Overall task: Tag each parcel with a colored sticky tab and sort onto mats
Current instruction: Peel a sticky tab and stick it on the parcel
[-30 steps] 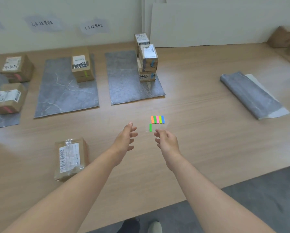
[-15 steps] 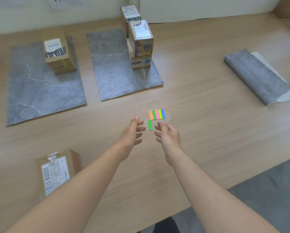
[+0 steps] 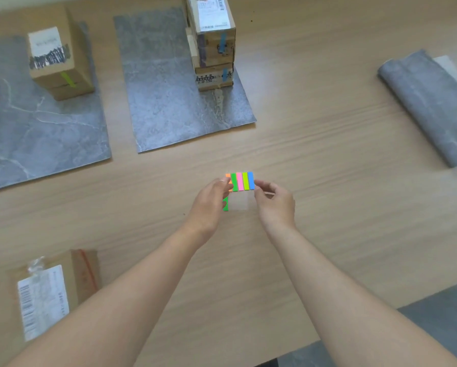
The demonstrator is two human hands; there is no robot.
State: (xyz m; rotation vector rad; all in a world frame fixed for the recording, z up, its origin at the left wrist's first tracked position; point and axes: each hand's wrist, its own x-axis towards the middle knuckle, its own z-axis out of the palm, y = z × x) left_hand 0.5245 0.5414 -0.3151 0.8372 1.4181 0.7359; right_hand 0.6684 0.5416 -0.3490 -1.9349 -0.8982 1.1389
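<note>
Pinching the tab sheet's (image 3: 241, 181) side edges, left hand (image 3: 211, 205) and right hand (image 3: 275, 205) sit amid bare tabletop (image 3: 327, 154).

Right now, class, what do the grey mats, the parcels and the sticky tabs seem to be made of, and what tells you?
Grey mats: thin flexible sheet, perhaps vinyl, matte; veining looks printed, and a rolled mat lies at the right.
Parcels: matte brown cardboard with paper labels.
Sticky tabs: probably thin plastic film, bright strips on a see-through backing.
</note>
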